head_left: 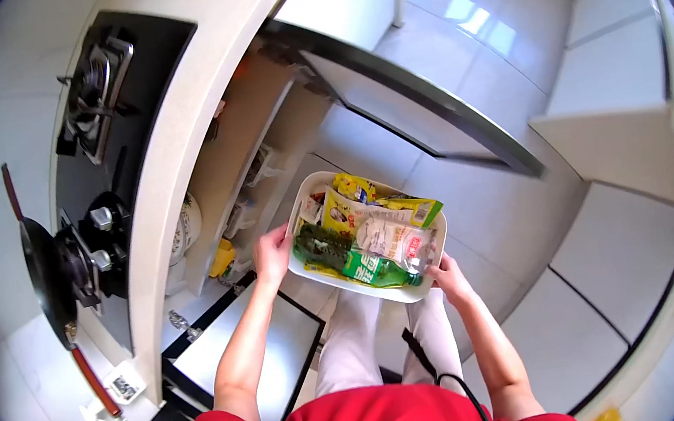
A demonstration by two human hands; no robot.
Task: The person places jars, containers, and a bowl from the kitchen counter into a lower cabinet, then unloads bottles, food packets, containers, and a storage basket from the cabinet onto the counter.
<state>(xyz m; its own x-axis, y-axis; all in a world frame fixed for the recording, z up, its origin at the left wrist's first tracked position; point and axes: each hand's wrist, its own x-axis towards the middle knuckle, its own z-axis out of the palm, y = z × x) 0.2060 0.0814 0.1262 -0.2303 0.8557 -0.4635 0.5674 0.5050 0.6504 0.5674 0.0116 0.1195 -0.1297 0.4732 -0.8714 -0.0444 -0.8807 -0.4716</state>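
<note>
A white rectangular tray (308, 275) is held level in front of my legs. My left hand (273, 254) grips its left edge, and my right hand (449, 277) grips its right edge near the front corner. Inside lie a green bottle (380, 269) on its side, a dark green pack (322, 246), yellow packets (353, 187) and a clear bag with a red and white label (391, 239). The fingers of both hands are partly hidden by the tray.
To the left, a counter carries a gas stove (127, 76) and a black pan (47, 280). Below it, an open cabinet (244, 108) shows shelves with items. Its open door (425, 107) reaches out beyond the tray. White cabinets (612, 261) stand at the right.
</note>
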